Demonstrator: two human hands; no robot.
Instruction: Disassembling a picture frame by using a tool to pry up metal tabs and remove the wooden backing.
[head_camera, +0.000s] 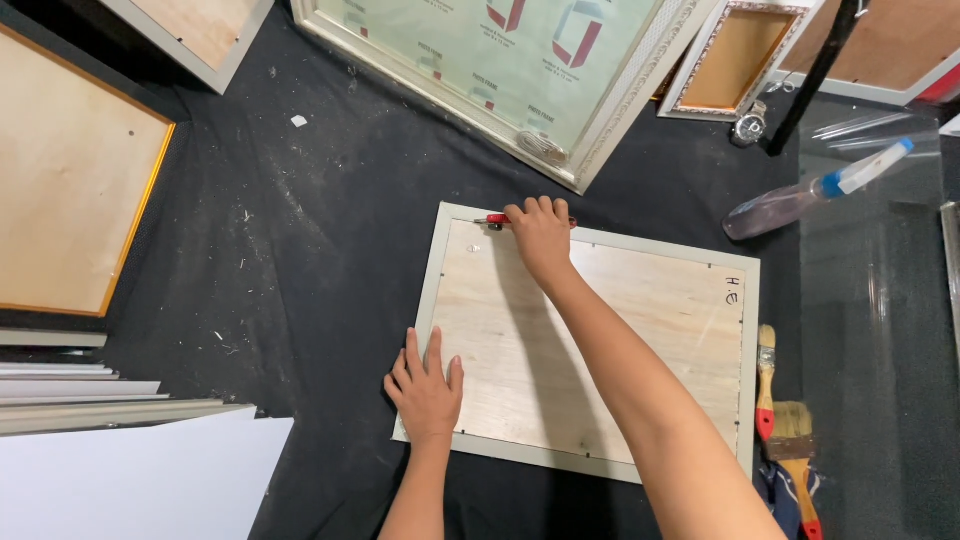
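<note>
My left hand (426, 392) rests on the near left corner of the face-down frame (600, 340), my right hand (541, 236) on the tool (493, 221) at its far edge, brushes (785, 430) lying to the right.

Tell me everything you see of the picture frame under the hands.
The picture frame lies face down and slightly skewed on the black cloth. It has a pale grey-green border, a plywood backing and small dark clips along the edges. The left hand presses flat on its near-left corner; the right hand holds a red-handled tool at its far edge.
</note>
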